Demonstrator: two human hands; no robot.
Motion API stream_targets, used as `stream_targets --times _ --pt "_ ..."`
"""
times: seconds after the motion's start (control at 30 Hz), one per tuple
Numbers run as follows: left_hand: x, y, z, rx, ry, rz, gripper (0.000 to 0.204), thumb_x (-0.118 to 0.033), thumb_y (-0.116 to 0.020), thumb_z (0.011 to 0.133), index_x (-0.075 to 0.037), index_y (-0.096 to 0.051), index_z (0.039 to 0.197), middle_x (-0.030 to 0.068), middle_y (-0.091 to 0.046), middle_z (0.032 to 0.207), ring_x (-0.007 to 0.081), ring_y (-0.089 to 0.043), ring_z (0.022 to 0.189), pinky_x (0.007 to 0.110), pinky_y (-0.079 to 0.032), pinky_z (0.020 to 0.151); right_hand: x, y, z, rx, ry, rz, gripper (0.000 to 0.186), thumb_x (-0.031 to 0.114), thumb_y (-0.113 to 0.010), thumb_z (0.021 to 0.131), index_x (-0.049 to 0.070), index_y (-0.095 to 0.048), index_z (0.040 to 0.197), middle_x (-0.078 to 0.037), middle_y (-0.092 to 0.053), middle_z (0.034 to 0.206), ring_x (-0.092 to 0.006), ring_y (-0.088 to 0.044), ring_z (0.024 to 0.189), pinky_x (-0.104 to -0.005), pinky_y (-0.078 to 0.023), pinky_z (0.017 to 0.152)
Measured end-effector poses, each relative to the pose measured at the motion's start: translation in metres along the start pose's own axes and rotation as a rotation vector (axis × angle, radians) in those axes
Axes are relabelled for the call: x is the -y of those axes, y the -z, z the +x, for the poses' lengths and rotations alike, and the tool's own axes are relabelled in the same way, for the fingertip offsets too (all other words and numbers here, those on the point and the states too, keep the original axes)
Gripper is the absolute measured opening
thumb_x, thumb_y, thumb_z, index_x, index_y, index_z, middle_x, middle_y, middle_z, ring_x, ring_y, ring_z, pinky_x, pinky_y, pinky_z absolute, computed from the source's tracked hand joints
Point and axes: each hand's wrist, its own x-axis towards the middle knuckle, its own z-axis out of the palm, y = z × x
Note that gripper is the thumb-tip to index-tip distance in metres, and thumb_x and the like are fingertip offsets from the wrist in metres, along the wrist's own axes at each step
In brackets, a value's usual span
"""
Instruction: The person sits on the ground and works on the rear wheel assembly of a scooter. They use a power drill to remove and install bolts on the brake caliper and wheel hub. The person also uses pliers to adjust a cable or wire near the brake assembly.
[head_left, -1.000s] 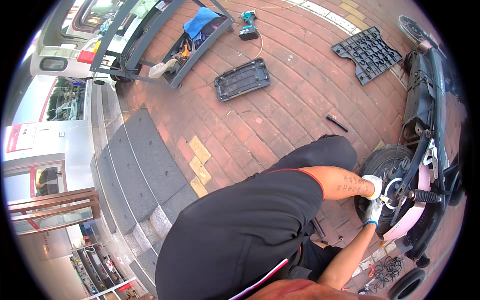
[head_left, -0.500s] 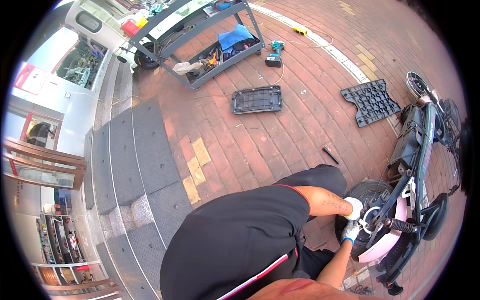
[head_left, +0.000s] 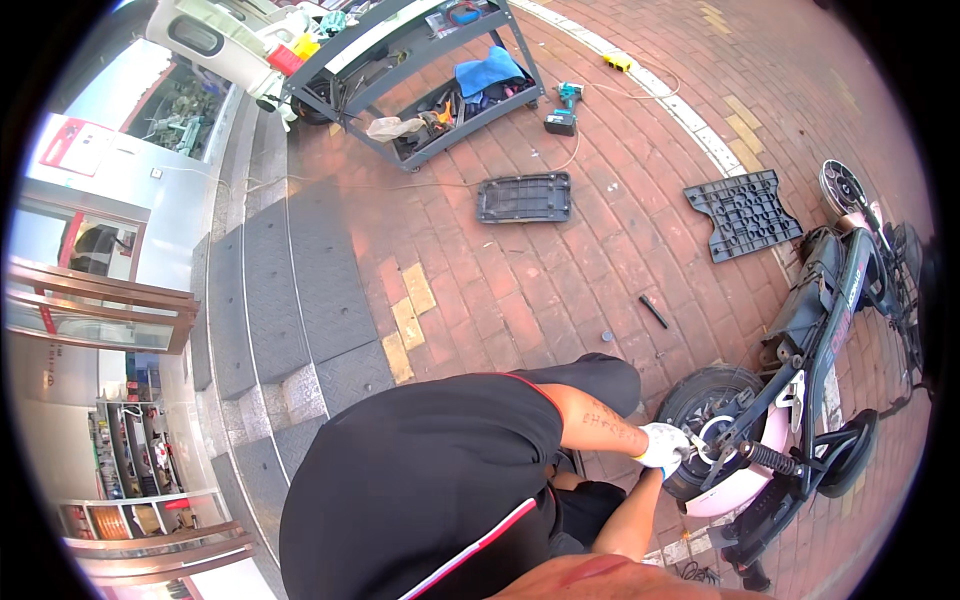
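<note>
- Observed two-wheeled scooter [head_left: 838, 325] lying on its side on brick paving [head_left: 560, 270], right side of view.
- Traced long axis obliquely from near wheel [head_left: 708, 412], lower left, to far wheel [head_left: 843, 188], upper right.
- Read front end as pointing away, toward upper right.
- Located white-gloved hands [head_left: 663, 446] close together beside near wheel's hub; could not tell grip, fingers being hidden.
- Logged black rod [head_left: 653, 311] slanted on paving, grid panel [head_left: 742, 215] left of far wheel.
</note>
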Motion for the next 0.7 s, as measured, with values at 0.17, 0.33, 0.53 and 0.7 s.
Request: stream_targets --times 0.17,0.33,0.53,0.7 --pt "-0.053 0.132 -0.022 -0.095 0.135 0.004 0.028 -0.024 -0.055 0.091 -0.011 -0.073 0.108 0.0158 -0.07 0.115 0.0351 -0.066 0.112 0.046 -0.052 0.098 -0.074 -0.053 -0.08 -0.047 -0.377 1.731 0.044 0.034 -0.06 0.102 -0.002 -0.066 0.127 -0.016 -0.073 0.1 -0.0246 -0.068 0.084 -0.0386 -0.054 0.081" --pt "-0.071 0.308 -0.045 -0.201 0.47 0.287 0.034 -0.029 -0.053 0.096 -0.012 -0.07 0.119 0.0168 -0.066 0.127 0.0356 -0.062 0.12 0.044 -0.048 0.106 -0.149 -0.108 -0.186 0.154 -0.705 2.037 0.02 0.024 -0.063 0.101 0.004 -0.066 0.101 -0.007 -0.061 0.072 -0.0173 -0.055 0.056 -0.0361 -0.045 0.048" --pt "-0.068 0.46 -0.148 -0.355 0.915 0.372 0.035 -0.032 -0.058 0.093 -0.012 -0.073 0.117 0.0184 -0.071 0.123 0.0363 -0.067 0.116 0.046 -0.053 0.1 -0.193 -0.087 -0.359 0.533 -0.801 2.124 0.012 0.023 -0.057 0.101 0.011 -0.06 0.1 -0.002 -0.056 0.066 -0.0144 -0.052 0.05 -0.031 -0.041 0.042" --pt "-0.084 0.573 -0.284 -0.565 1.124 0.355 0.036 -0.033 -0.057 0.093 -0.011 -0.072 0.117 0.016 -0.071 0.123 0.0358 -0.066 0.117 0.045 -0.052 0.101 -0.189 -0.004 -0.432 0.687 -0.463 1.951 0.014 0.022 -0.059 0.099 0.008 -0.062 0.104 -0.007 -0.067 0.077 -0.019 -0.064 0.057 -0.0331 -0.047 0.044"
